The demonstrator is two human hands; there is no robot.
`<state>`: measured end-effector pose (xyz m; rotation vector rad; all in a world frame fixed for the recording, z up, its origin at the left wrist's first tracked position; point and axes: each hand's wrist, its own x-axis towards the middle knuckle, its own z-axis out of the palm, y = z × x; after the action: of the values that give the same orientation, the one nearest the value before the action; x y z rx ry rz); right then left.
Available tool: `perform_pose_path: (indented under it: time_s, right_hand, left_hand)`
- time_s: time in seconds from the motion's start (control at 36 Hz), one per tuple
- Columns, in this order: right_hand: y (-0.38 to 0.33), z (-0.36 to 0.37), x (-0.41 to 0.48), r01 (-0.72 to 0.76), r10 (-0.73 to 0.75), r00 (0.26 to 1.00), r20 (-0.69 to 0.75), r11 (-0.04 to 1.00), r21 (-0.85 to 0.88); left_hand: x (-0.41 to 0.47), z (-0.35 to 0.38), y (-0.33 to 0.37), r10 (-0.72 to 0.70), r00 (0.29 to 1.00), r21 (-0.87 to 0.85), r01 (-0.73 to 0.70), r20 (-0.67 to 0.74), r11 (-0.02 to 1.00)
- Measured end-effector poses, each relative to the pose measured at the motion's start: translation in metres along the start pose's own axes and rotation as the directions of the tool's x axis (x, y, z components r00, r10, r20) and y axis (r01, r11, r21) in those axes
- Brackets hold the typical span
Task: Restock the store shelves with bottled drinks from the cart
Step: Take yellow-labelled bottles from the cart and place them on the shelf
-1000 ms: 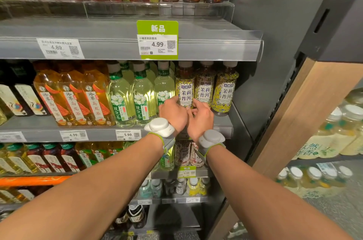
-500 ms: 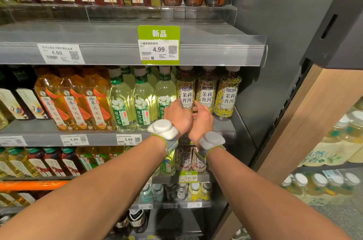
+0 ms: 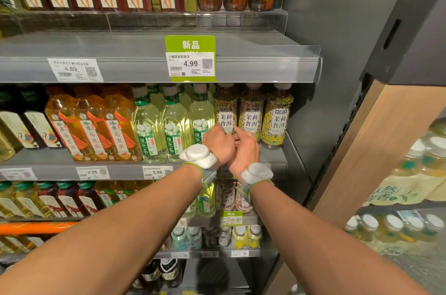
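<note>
On grey shelf (image 3: 274,158), floral-wrapped bottles (image 3: 277,120)

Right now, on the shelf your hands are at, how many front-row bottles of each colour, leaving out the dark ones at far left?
Amber bottles: 3
Pale green bottles: 3
Yellow patterned bottles: 3
Total: 9

On the middle shelf (image 3: 274,158), the pu'er bottles (image 3: 251,116) stand at the right end, the brewed-tea bottles (image 3: 175,125) left of them and the oolong bottles (image 3: 93,130) further left. The left hand (image 3: 218,142) and right hand (image 3: 245,149), side by side, are in front of the two left pu'er bottles. A price tag (image 3: 190,62) hangs above.
</note>
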<state>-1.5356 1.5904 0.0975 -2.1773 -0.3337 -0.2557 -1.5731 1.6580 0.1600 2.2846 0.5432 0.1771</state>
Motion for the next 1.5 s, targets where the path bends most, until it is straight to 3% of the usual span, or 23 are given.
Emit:
perform_pose_path:
  time_s: [0.14,0.25,0.39,0.5,0.69,0.83,1.06,1.25,1.5]
  right_hand:
    - [-0.003,-0.005,-0.003,0.009,-0.008,1.000,-0.027,0.999,0.041]
    - [-0.007,-0.011,-0.006,0.001,0.015,0.989,-0.147,0.994,0.109]
    - [-0.012,-0.017,-0.014,0.059,0.002,0.963,-0.271,0.975,0.216]
    - [-0.021,-0.014,-0.027,0.086,0.007,0.963,-0.269,0.939,0.333]
    - [-0.052,0.024,-0.071,0.055,-0.032,0.998,-0.061,0.905,0.421]
    - [-0.069,0.040,-0.096,0.036,-0.045,0.999,0.010,0.901,0.433]
    - [-0.142,0.083,-0.198,0.085,-0.209,0.952,0.223,0.882,0.464]
    - [-0.194,0.130,-0.325,0.146,-0.343,0.843,0.414,0.887,0.438]
    - [-0.234,0.179,-0.463,0.229,-0.455,0.655,0.604,0.880,0.415]
  left_hand:
    - [-0.004,-0.001,0.001,0.010,0.999,-0.032,-0.011,-0.032,0.999]
    - [-0.009,-0.003,-0.002,0.033,0.997,-0.069,-0.038,-0.072,0.997]
    - [-0.014,-0.003,-0.013,0.007,0.993,-0.194,-0.030,-0.121,0.980]
    - [-0.027,-0.007,-0.031,-0.045,0.991,-0.300,0.005,-0.125,0.954]
    - [-0.070,-0.037,-0.087,-0.193,0.936,-0.289,0.105,-0.293,0.951]
    - [-0.099,-0.060,-0.111,-0.231,0.914,-0.294,0.132,-0.334,0.947]
    - [-0.206,-0.131,-0.186,-0.296,0.794,-0.242,0.192,-0.531,0.951]
    - [-0.325,-0.192,-0.278,-0.426,0.695,-0.350,0.259,-0.579,0.900]
    - [-0.457,-0.222,-0.395,-0.608,0.487,-0.510,0.332,-0.628,0.793]
